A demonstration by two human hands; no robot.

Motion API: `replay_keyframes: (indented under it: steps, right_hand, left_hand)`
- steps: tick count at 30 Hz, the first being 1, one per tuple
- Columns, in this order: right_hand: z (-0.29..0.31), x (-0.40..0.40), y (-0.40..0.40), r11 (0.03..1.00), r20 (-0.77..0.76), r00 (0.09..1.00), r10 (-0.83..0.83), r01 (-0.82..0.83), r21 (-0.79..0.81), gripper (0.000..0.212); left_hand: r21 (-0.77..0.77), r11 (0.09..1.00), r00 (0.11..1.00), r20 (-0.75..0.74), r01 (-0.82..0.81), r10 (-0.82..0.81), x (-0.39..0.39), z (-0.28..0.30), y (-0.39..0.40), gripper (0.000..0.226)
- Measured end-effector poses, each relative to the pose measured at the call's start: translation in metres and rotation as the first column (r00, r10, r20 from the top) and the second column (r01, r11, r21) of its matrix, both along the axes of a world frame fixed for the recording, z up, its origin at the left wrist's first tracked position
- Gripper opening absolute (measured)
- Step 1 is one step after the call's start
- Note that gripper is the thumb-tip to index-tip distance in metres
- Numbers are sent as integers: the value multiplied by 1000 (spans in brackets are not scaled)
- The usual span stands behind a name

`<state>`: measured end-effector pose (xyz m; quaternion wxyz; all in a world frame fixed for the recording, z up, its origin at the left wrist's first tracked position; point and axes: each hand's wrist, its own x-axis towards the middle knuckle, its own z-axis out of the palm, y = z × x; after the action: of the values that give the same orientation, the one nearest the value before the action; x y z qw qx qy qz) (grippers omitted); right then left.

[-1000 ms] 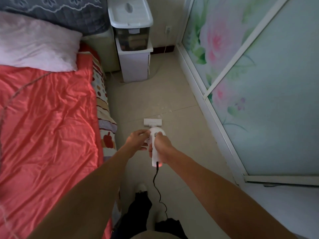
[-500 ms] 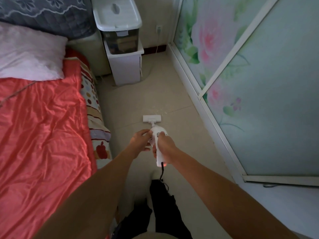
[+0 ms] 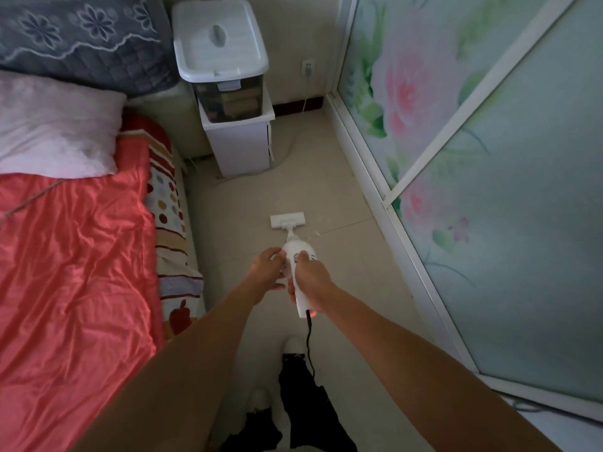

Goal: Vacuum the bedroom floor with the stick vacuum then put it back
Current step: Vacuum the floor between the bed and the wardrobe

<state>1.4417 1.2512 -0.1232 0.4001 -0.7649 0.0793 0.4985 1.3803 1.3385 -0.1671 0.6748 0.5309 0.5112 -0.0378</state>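
Note:
A white stick vacuum (image 3: 297,252) stands in front of me on the beige tiled floor (image 3: 339,256). Its flat floor head (image 3: 287,220) rests on the tiles by a tile joint. My right hand (image 3: 311,282) is wrapped around the vacuum's handle. My left hand (image 3: 267,267) touches the left side of the vacuum's body, fingers curled against it. A black power cord (image 3: 309,340) hangs from the handle's end down toward my legs. A few pale crumbs lie on the floor just right of the floor head.
A bed with a red cover (image 3: 71,272) and a pink pillow (image 3: 55,128) fills the left. A white cabinet (image 3: 241,148) with a lidded plastic bin (image 3: 218,40) stands at the far wall. Floral sliding doors (image 3: 473,158) close off the right. A wall socket (image 3: 308,67) sits behind.
The floor head has slid a little forward and left across the tiles. My legs have shifted as I step. Both hands stay on the vacuum.

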Motion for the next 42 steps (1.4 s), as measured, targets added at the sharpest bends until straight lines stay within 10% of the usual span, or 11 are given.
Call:
replay_keyframes:
  steps: [26, 42]
  right_hand:
    - [6, 85, -9, 1000, 75, 997, 1, 1, -28, 63]
    - [28, 13, -71, 969, -130, 963, -236, 243, 38, 32]
  left_hand:
    - [-2, 997, 997, -9, 76, -76, 95, -7, 0, 27]
    - [-1, 985, 985, 15, 171, -171, 24, 8, -58, 29]
